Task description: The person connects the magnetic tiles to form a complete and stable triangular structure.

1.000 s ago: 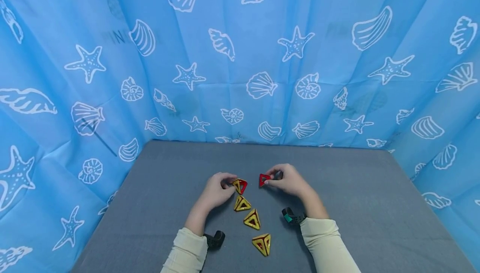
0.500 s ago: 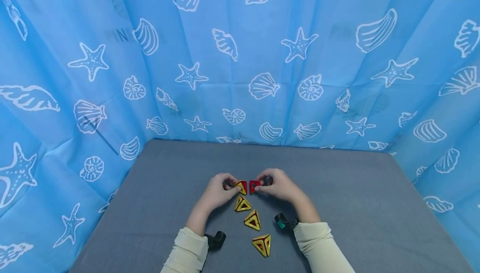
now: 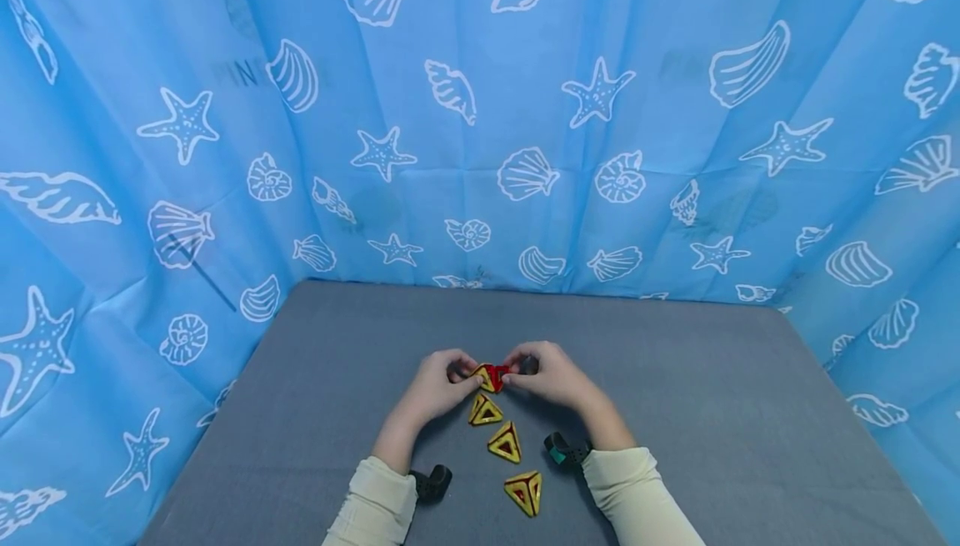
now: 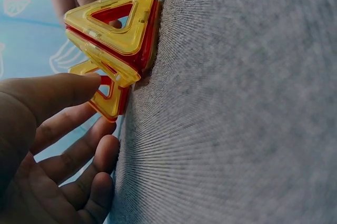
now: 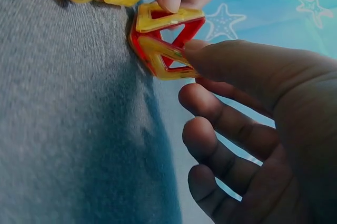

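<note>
My left hand [image 3: 438,383] pinches a yellow-and-red triangular magnetic tile piece [image 3: 486,378] between thumb and fingers. Opposite it, my right hand [image 3: 551,374] pinches a red triangular magnetic tile [image 3: 502,376], yellow-edged in the right wrist view. The two pieces meet edge to edge between the hands. Close up, the left-held piece [image 5: 168,20] stands beside the right-held tile [image 5: 155,58], and together they frame a hollow shape near the tabletop. In the left wrist view, a small yellow-and-red pyramid [image 4: 113,24] overlaps the held work. My other fingers curl loosely below the thumbs.
Three yellow-and-red triangular pyramids form a line toward me: the far one [image 3: 485,409], the middle one [image 3: 505,442] and the near one [image 3: 523,493]. A grey cloth covers the table [image 3: 675,413]. Behind it hangs a blue shell-print curtain [image 3: 420,221].
My right hand has moved left with its red tile until it meets the piece in my left hand. The left hand has shifted its piece slightly right. The three pyramids stay put.
</note>
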`<state>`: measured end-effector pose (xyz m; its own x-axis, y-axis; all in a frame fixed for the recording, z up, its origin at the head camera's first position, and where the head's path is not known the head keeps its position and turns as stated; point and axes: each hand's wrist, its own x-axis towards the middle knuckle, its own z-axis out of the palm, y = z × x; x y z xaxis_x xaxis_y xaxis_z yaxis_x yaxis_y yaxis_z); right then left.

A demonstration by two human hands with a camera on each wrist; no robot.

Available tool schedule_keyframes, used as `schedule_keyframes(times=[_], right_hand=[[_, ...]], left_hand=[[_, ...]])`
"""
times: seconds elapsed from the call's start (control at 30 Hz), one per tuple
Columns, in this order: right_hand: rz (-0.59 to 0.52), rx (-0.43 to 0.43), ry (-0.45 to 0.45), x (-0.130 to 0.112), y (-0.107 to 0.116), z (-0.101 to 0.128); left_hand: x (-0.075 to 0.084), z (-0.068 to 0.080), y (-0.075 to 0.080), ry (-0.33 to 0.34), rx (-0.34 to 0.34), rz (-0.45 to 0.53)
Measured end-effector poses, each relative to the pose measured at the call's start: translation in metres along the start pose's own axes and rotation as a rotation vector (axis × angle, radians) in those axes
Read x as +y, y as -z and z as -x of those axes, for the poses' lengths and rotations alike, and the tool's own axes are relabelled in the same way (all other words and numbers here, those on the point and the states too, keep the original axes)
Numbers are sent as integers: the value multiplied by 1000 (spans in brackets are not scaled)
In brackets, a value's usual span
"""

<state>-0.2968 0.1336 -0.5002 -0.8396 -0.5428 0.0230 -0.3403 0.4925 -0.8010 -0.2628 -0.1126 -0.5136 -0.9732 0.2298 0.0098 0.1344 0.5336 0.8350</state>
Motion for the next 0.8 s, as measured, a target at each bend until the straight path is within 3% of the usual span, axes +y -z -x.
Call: schedule_keyframes(times=[0.8], right_hand=[[-62,-25,50,-10,-6,-3]], left_hand=[[-3,-1,1,-42,-9,-16]])
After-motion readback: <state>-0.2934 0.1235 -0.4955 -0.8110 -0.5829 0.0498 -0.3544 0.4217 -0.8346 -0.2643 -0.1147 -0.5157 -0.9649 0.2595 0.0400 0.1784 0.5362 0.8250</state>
